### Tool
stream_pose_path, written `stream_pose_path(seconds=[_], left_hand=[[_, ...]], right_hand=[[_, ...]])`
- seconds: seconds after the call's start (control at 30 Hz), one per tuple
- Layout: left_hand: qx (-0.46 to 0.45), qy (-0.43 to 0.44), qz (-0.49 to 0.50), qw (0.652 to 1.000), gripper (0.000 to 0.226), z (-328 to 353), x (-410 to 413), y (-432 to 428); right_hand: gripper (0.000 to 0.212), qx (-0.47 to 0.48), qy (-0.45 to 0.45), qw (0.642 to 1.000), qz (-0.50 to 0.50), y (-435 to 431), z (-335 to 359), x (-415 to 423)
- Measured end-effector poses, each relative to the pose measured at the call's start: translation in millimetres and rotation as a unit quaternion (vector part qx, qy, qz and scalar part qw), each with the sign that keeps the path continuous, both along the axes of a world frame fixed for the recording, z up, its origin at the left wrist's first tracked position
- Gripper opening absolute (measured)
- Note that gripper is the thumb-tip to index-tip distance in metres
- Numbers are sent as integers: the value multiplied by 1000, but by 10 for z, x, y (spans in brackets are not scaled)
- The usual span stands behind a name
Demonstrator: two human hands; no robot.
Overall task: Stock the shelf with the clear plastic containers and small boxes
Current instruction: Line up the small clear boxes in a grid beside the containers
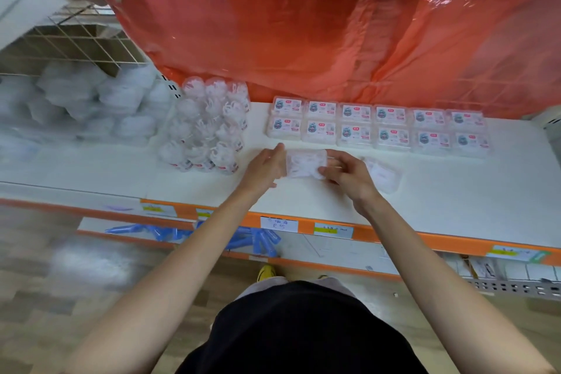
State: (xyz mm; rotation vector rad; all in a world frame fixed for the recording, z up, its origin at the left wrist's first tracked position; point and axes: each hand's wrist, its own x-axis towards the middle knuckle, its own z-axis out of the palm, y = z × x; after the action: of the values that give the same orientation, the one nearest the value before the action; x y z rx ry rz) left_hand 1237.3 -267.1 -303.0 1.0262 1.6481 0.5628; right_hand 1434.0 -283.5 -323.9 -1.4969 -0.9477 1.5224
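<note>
A clear plastic box [305, 163] with white contents is held over the white shelf [425, 206], near its middle. My left hand [265, 168] grips its left end and my right hand [349, 174] its right end. Another clear box [384, 174] lies on the shelf just right of my right hand. Behind them, two rows of small labelled boxes [376, 127] line the back of the shelf. A cluster of round clear containers [211, 127] with white items stands to the left.
Bagged white plastic goods [91, 106] fill the shelf's left part under a wire rack [76, 39]. An orange-red plastic sheet [303, 45] hangs behind. Price tags [279, 225] sit on the orange shelf edge. Blue items [261, 241] lie on the lower shelf.
</note>
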Motion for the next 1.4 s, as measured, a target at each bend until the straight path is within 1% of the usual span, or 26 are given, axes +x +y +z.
stream_pose_path(seconds=[0.07, 0.1, 0.2, 0.27, 0.33, 0.4, 0.47, 0.5, 0.57, 0.63, 0.67, 0.8, 0.87, 0.93, 1.03, 1.1, 1.17, 1.2, 1.23, 1.3, 1.33, 1.4], left_hand=[[-85, -87, 30, 992, 56, 76, -56, 24], [-104, -115, 34, 987, 57, 82, -93, 36], [-111, -177, 38, 977, 44, 36, -161, 54], [-114, -232, 64, 964, 25, -9, -158, 75], [-115, -282, 96, 948, 7, -40, -139, 93], [-92, -295, 105, 945, 16, -68, -118, 87], [-45, -281, 94, 954, 23, -101, -123, 62], [-19, -267, 85, 960, 26, -116, -133, 45], [21, -233, 76, 969, 31, -133, -155, 17], [36, -217, 75, 973, 35, -159, -179, 4], [37, -219, 75, 972, 35, -167, -185, -4], [36, -216, 54, 974, 36, -188, -205, -23], [28, -214, 45, 975, 36, -170, -221, -16], [12, -220, 60, 973, 35, -153, -242, -9], [-27, -225, 93, 970, 45, -168, -281, -45], [-56, -214, 73, 973, 51, -203, -302, -84], [-75, -194, 23, 978, 49, -212, -298, -125], [-72, -185, 2, 980, 45, -214, -287, -138], [-62, -176, -8, 982, 42, -205, -276, -147], [-34, -161, -5, 986, 37, -180, -265, -139], [-25, -157, -3, 987, 35, -173, -268, -129], [-14, -140, -14, 990, 34, -163, -282, -106]], right_hand=[[39, 41, -21, 999, 6, -25, -33, -41], [40, 66, -33, 997, 12, -42, -42, -59], [39, 141, -68, 987, 37, -96, -57, -105], [35, 180, -87, 979, 43, -108, -69, -112], [31, 196, -100, 975, 41, -107, -98, -112], [34, 191, -110, 975, 39, -106, -116, -113], [41, 162, -70, 984, 27, -115, -136, -134], [40, 135, -39, 990, 10, -115, -140, -147], [32, 64, 7, 997, -33, -97, -116, -176], [26, -4, 41, 998, -54, -78, -63, -204], [27, -25, 45, 997, -54, -65, -48, -220], [32, -52, 18, 998, -16, -18, -27, -327], [31, -63, 33, 997, -11, -3, -48, -362], [30, -77, 62, 995, -19, -4, -71, -377], [33, -96, 96, 990, -32, -30, -128, -406], [38, -105, 113, 988, -21, -48, -141, -449], [43, -106, 116, 988, -5, -67, -138, -489], [45, -100, 105, 989, 3, -70, -143, -501], [46, -85, 72, 994, 11, -74, -147, -507], [49, -42, -47, 998, 28, -82, -170, -522], [53, -20, -102, 994, 32, -92, -182, -526], [68, 34, -155, 987, 30, -117, -209, -513]])
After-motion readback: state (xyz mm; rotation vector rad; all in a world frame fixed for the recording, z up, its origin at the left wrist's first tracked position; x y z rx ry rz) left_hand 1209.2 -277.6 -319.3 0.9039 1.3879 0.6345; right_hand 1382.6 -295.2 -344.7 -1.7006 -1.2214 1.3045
